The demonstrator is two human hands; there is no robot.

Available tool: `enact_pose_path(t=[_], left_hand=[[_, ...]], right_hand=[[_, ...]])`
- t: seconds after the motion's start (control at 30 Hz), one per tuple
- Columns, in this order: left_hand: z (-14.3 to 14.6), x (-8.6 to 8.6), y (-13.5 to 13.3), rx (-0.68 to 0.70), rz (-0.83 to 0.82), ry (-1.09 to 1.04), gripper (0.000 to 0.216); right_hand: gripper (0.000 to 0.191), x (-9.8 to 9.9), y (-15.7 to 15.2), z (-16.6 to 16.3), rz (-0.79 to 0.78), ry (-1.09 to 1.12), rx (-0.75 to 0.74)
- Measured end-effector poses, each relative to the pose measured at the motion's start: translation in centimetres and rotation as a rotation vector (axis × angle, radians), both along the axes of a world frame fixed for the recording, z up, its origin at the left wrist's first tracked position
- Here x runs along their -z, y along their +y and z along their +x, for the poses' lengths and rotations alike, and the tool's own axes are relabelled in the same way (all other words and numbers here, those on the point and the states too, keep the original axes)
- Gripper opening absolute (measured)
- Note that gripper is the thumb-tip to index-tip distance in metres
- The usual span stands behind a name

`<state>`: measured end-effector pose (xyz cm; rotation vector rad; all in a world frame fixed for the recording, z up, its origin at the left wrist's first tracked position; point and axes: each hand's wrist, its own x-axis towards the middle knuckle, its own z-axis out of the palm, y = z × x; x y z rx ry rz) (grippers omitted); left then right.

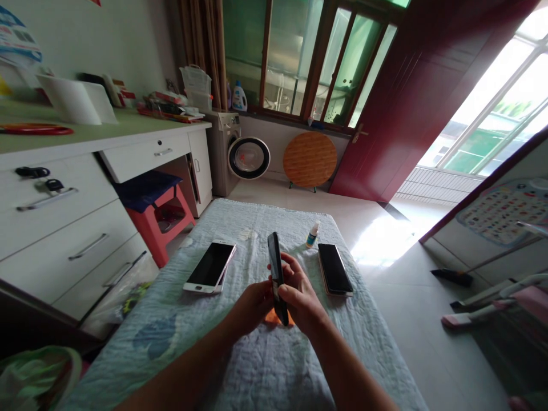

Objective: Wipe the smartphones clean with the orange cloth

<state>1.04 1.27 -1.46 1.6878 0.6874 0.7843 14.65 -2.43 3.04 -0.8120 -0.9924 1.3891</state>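
Both my hands hold a black phone (276,265) upright on its edge above the pale blue cloth-covered table (171,342). My left hand (252,308) grips its lower part from the left, fingers curled. My right hand (302,297) wraps round it from the right. A scrap of orange cloth (270,318) shows under the hands. A white-framed phone (210,267) lies flat to the left. A dark phone (334,268) lies flat to the right. A small spray bottle (313,234) stands behind them.
White drawers and a cluttered counter (64,200) run along the left, with a red stool (160,214) under them. A washing machine (233,151) and a round wooden tabletop (309,160) stand at the far wall. A broom (454,277) lies on the floor at right.
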Motion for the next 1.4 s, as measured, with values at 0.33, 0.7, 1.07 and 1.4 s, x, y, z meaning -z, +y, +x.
enact_pose_path(t=[0.33,0.7,1.07,1.4], left_hand=[[-0.6,0.1,0.3,-0.257,0.267,0.25,0.014],[-1.2,0.5,0.8,-0.307,0.419,0.281,0.017],[-1.2,0.3,0.8,-0.308,0.403,0.286,0.016],[-1.2,0.4,0.9,-0.309,0.421,0.288,0.017]], right_hand=[[0.065,-0.5,1.3,8.5,0.021,-0.907,0.691],[0.069,2.5,2.3,13.3,-0.269,-1.648,0.877],[0.067,3.4,2.6,13.6,-0.288,-1.706,0.845],[0.07,2.6,2.3,13.0,-0.377,-1.682,0.804]])
